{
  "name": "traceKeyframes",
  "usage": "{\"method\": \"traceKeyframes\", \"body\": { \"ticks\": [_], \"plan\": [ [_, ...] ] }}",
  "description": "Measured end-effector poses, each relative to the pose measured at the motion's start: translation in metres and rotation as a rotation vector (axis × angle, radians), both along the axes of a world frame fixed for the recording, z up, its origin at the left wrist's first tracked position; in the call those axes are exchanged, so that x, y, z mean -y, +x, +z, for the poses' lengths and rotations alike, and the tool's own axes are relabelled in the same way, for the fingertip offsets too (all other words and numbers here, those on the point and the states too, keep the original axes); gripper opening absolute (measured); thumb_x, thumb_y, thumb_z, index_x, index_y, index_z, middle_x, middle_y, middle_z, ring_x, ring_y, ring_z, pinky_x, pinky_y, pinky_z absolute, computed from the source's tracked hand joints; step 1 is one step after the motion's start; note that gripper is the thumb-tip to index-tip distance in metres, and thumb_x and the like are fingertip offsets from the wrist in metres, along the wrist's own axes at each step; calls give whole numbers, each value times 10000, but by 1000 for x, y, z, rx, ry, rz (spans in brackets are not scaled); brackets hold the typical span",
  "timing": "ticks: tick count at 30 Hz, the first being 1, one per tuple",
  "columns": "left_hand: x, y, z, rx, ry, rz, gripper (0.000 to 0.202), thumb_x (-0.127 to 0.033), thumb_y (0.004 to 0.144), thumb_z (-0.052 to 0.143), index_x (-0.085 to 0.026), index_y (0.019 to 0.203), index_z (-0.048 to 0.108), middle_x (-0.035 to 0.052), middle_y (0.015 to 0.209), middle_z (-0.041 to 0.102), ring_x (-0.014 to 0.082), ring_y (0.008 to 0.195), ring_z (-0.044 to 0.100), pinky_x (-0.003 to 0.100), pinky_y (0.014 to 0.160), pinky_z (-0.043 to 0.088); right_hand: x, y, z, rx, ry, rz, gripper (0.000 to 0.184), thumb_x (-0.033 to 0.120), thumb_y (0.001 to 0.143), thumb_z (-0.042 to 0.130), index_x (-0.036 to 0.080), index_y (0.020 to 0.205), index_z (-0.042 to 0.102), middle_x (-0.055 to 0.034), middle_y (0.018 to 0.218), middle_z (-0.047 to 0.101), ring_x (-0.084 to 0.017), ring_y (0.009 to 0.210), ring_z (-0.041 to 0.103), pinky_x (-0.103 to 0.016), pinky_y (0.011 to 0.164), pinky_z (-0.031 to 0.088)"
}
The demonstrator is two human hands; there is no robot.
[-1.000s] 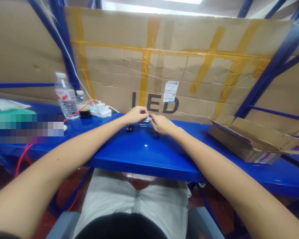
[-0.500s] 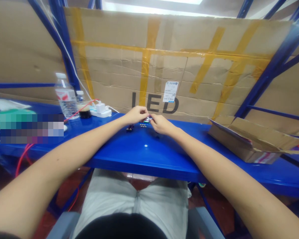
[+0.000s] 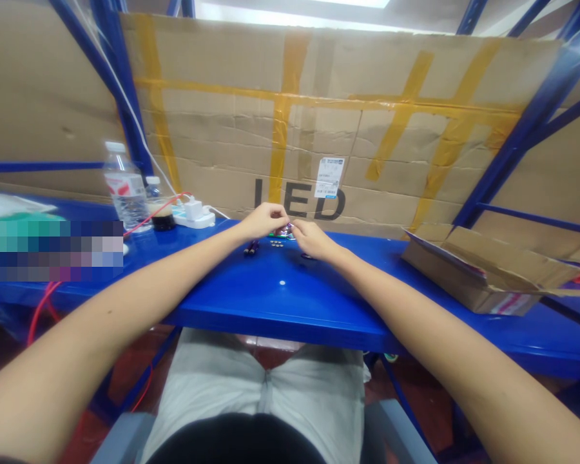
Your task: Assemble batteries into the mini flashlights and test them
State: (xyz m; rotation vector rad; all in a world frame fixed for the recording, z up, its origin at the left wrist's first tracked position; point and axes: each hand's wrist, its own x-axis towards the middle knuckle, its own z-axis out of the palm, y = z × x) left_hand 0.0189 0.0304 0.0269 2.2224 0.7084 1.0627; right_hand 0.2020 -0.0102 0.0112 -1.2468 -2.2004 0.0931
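Observation:
Both my arms reach far forward over the blue table [image 3: 280,303]. My left hand [image 3: 265,220] and my right hand [image 3: 310,240] meet at its back, fingers pinched together on a small colourful part [image 3: 282,231] held between them. The part is too small to name. Just below the hands lie several tiny round metal pieces [image 3: 276,243] and a pair of small dark rods [image 3: 252,247] on the table top.
A taped cardboard sheet marked LED [image 3: 319,129] stands behind the table. At the left are a water bottle [image 3: 122,187], a dark jar [image 3: 163,212], a white power strip with charger [image 3: 196,214] and a red cable [image 3: 41,309]. An open cardboard box [image 3: 483,274] lies at the right.
Hands stay together on the small part; the view has shifted slightly, nothing else has moved.

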Motion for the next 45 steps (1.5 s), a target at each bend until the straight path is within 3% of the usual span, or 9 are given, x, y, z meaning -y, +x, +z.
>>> {"method": "traceKeyframes", "body": {
  "ticks": [5,10,15,19,23,27,38,42,45],
  "plan": [
    [2,0,2,-9,-15,-9,109,-214,804,649,-138,726,635,4,621,615,117,616,572,257,612,448,-1,-1,0,-309,-338,44,230,308,1009,417,199,847,538,23,585,493,-144,528,501,-260,546,417],
    [3,0,2,-31,27,-24,138,-260,792,658,-132,741,654,4,648,629,120,638,576,257,628,445,1,-2,-1,-636,-518,151,168,269,949,519,211,795,487,86,524,305,-91,430,305,-213,424,285],
    [-1,3,-6,-33,90,-11,170,-303,793,660,-134,788,672,16,704,661,135,683,596,263,653,452,-4,2,-1,-552,-421,130,219,272,942,511,220,743,437,76,505,354,-99,425,348,-224,438,317],
    [-4,5,-11,-4,163,26,144,-280,801,639,-140,805,672,33,772,691,146,738,618,273,700,468,-7,8,1,-238,-147,45,260,267,983,436,197,739,490,-24,670,587,-163,651,552,-283,643,462],
    [-6,1,-7,-2,179,64,139,-271,807,633,-139,820,673,42,788,705,156,758,634,280,715,482,-7,12,2,43,7,33,210,249,1008,428,143,993,608,-157,1076,709,-250,977,638,-364,870,482],
    [-7,-3,-2,-29,154,78,146,-268,837,610,-137,844,675,37,773,703,149,734,630,273,705,487,-6,13,0,150,93,92,296,148,979,454,125,1244,585,-179,1255,683,-267,1107,641,-355,937,463],
    [-8,-12,2,-202,-38,20,118,-270,876,623,-155,902,622,-7,620,626,121,566,589,241,561,459,0,8,2,154,95,-9,206,111,922,463,146,803,627,-86,785,704,-175,699,603,-272,673,414],
    [-11,-16,0,-246,-120,-47,131,-270,858,651,-140,844,645,15,648,651,121,585,606,250,577,478,-1,10,-2,1,-81,73,179,75,888,460,153,955,607,-12,691,670,-132,548,575,-240,575,411],
    [-12,-18,-1,-270,-185,-58,116,-223,796,707,-133,852,661,18,642,663,131,600,625,257,591,487,-3,11,-5,-53,-105,119,217,65,880,473,154,1038,593,5,685,664,-130,548,584,-232,568,419]
  ]
}}
